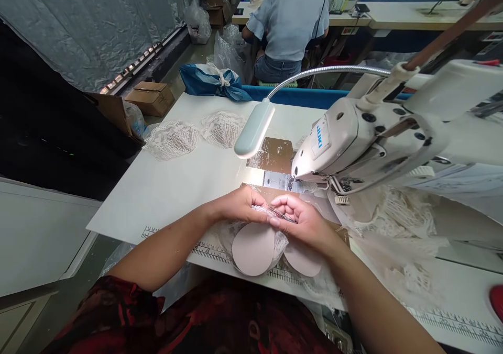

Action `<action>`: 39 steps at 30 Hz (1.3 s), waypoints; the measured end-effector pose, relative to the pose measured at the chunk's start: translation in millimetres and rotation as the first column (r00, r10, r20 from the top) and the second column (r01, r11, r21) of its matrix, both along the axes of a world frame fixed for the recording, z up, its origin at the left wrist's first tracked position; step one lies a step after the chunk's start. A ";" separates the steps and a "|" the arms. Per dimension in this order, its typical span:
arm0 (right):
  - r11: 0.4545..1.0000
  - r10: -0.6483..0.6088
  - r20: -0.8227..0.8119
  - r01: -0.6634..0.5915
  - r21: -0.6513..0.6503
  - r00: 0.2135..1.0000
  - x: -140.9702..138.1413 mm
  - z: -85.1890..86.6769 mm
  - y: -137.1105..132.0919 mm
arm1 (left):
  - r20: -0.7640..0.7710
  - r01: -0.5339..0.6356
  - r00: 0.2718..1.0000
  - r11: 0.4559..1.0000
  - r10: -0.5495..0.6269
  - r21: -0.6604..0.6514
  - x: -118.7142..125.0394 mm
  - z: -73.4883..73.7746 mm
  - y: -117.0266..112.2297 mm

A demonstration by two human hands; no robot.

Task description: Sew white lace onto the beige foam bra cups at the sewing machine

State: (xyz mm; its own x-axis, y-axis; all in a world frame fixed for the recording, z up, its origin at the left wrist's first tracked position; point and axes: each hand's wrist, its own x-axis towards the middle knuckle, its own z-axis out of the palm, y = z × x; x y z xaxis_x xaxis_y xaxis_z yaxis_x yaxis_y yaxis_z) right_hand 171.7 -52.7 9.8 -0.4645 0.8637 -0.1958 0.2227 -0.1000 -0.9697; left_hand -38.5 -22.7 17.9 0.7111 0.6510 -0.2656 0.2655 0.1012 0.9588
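My left hand [248, 206] pinches the white lace edge of a bra piece with its thumb and fingers. Below it hang two smooth pale pink bra cups [253, 250], with lace around them, over the table's front edge. Beside it, my right hand [304, 219] is closed around slim metal thread snips [283, 215], which point toward the left thumb at the lace. The fingertips of both hands nearly meet. Part of the lace lies hidden under the fingers.
A white sewing machine [353, 129] stands right of my hands, its lamp [255, 129] bent over the table. Lace cups [173, 139] lie at the back left. More lace [404, 218] is heaped at right. Behind the blue bundle [212, 81] sits a person [293, 24].
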 end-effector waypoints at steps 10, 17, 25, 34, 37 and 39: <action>0.948 -0.171 0.450 0.022 0.316 0.877 28.5 19.2 -1.8 | -0.037 0.007 0.999 1.000 -0.005 0.030 -12.7 3.3 5.7; 0.927 -0.174 0.493 -0.027 0.374 0.852 34.0 28.3 -14.9 | 0.008 0.025 1.000 0.998 -0.025 0.050 -6.1 -3.4 3.8; 0.891 -0.076 0.460 -0.147 0.429 0.885 21.4 22.2 -1.0 | -0.171 -0.010 0.983 0.948 0.068 0.319 0.6 7.4 21.9; 0.868 -0.249 0.653 -0.134 0.479 0.715 39.5 -7.7 6.6 | -0.266 0.024 0.910 0.599 0.319 0.800 27.8 12.5 12.2; 0.857 -0.247 0.656 -0.156 0.491 0.713 40.4 -9.9 5.2 | -0.412 0.227 0.880 0.554 0.236 0.801 41.6 5.2 -3.6; 0.853 -0.245 0.665 -0.169 0.493 0.705 40.7 -7.9 4.2 | -0.489 0.312 0.836 0.519 0.248 0.796 47.4 1.9 -7.9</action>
State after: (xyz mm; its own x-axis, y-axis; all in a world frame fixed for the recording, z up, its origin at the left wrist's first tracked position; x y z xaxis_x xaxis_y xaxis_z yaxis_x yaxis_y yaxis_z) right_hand 212.4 -48.5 1.8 -0.3383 0.9410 0.0073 0.8418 0.3061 -0.4445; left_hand 8.9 -30.6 19.7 0.6778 0.7314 0.0757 0.6860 -0.6661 0.2929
